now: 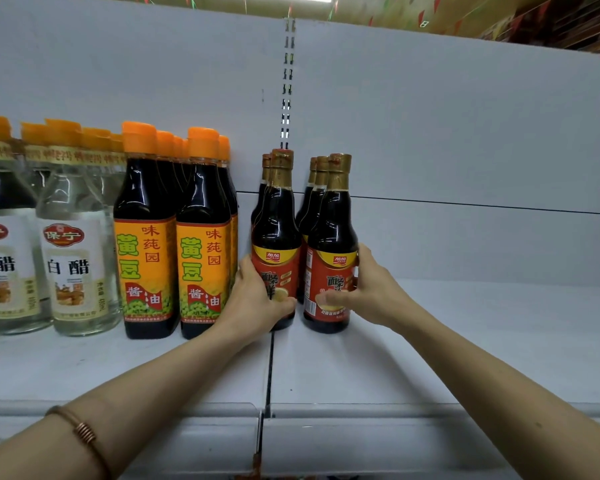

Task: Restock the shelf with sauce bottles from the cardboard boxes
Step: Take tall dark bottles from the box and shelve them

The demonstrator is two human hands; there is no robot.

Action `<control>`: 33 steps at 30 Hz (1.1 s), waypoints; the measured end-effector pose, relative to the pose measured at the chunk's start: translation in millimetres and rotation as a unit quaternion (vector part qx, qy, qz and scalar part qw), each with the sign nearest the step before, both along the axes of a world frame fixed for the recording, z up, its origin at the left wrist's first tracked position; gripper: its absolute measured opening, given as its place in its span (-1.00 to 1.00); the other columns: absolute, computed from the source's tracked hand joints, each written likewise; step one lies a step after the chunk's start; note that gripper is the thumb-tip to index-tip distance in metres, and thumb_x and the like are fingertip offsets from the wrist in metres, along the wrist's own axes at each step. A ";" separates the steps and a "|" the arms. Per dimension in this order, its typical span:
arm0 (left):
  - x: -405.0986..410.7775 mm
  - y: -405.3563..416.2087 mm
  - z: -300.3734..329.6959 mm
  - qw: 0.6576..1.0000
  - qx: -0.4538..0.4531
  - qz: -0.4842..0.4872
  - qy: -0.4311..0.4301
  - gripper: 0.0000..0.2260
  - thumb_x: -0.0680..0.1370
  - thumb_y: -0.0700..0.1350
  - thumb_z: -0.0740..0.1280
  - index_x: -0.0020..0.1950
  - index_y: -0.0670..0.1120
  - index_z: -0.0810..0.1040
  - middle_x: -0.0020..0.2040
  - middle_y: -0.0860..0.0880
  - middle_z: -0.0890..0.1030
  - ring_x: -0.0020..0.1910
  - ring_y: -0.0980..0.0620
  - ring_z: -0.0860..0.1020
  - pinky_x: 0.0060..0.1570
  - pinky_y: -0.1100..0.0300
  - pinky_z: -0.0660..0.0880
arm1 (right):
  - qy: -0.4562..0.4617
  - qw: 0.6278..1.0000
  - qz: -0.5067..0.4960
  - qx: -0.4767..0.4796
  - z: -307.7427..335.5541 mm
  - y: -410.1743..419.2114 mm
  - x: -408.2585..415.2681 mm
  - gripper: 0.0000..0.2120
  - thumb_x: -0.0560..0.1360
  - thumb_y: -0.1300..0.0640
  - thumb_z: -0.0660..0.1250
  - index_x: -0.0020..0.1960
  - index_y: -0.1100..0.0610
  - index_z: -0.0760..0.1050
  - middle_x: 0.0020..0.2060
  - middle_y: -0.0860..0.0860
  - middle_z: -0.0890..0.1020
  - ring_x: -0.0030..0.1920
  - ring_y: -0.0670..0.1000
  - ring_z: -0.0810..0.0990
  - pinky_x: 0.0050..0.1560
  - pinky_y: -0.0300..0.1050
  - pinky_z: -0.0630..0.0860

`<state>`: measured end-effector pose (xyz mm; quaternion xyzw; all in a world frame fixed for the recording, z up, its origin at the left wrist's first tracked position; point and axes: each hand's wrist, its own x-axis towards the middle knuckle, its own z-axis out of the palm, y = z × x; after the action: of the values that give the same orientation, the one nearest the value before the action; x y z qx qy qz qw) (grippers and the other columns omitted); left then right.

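Observation:
Two rows of dark sauce bottles with red labels and gold necks stand on the white shelf (465, 348). My left hand (257, 299) grips the front bottle of the left row (276, 237), thumb across its label. My right hand (364, 289) grips the front bottle of the right row (331, 233) from its right side. Both bottles stand upright on the shelf, with more of the same kind lined up behind them. No cardboard box is in view.
Soy sauce bottles with orange caps and yellow labels (146, 237) stand just left of my left hand. Clear white vinegar bottles (73, 258) fill the far left. The shelf to the right of the red-label bottles is bare. A slotted upright (288, 81) runs up the back panel.

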<state>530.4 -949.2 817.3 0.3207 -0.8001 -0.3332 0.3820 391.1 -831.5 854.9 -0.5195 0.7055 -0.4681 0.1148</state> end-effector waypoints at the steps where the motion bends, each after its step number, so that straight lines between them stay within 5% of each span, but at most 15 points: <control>1: -0.6 -0.7 0.0 1.000 0.003 0.000 0.000 -0.20 0.42 -0.13 0.51 0.48 -0.11 0.05 0.38 -0.10 0.33 0.33 -0.04 0.36 0.22 0.16 0.33 | -0.001 1.000 0.000 -0.001 -0.4 -1.7 -1.1 -0.22 0.38 0.23 0.54 0.44 0.04 0.17 0.11 -0.11 0.46 0.11 -0.05 0.47 0.11 -0.15 0.44; 10: -2.3 -2.6 1.3 0.999 0.033 -0.018 0.008 -0.19 0.44 -0.18 0.49 0.48 -0.08 0.01 0.31 -0.05 0.38 0.18 0.04 0.40 0.13 0.19 0.34 | -0.023 1.000 -0.005 -0.015 -8.6 -8.1 -10.4 -0.27 0.37 0.19 0.55 0.41 0.03 0.24 -0.01 -0.25 0.45 0.07 -0.07 0.49 0.08 -0.14 0.45; 15: -2.4 -2.1 0.4 0.999 0.047 -0.004 0.017 -0.17 0.42 -0.18 0.51 0.49 -0.08 0.01 0.19 0.01 0.38 0.11 0.07 0.39 0.08 0.19 0.35 | -0.020 1.000 -0.006 -0.015 -8.6 -8.6 -11.0 -0.28 0.35 0.16 0.57 0.38 0.03 0.27 0.08 -0.16 0.48 0.09 -0.05 0.51 0.10 -0.13 0.47; 22: -3.1 -2.5 1.7 0.999 0.049 -0.004 0.006 -0.20 0.42 -0.16 0.51 0.46 -0.09 0.05 0.33 -0.08 0.40 0.28 -0.06 0.44 0.23 0.06 0.39 | -0.023 1.000 0.003 -0.014 -8.5 -9.7 -6.1 -0.31 0.38 0.18 0.54 0.38 0.03 0.25 0.05 -0.19 0.46 0.07 -0.09 0.47 0.09 -0.17 0.43; 33: 1.5 1.8 -2.2 0.998 0.052 -0.016 0.034 -0.07 0.40 -0.11 0.53 0.54 -0.05 -0.05 0.40 -0.04 0.36 0.33 -0.01 0.40 0.25 0.11 0.35 | -0.015 1.000 -0.006 -0.020 -10.0 -7.0 0.0 -0.28 0.40 0.19 0.53 0.43 0.04 0.23 0.10 -0.15 0.46 0.11 -0.09 0.46 0.13 -0.16 0.43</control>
<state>532.0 -947.3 815.1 0.3157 -0.7736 -0.3911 0.3859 391.1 -838.4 844.9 -0.5108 0.6971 -0.4904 0.1119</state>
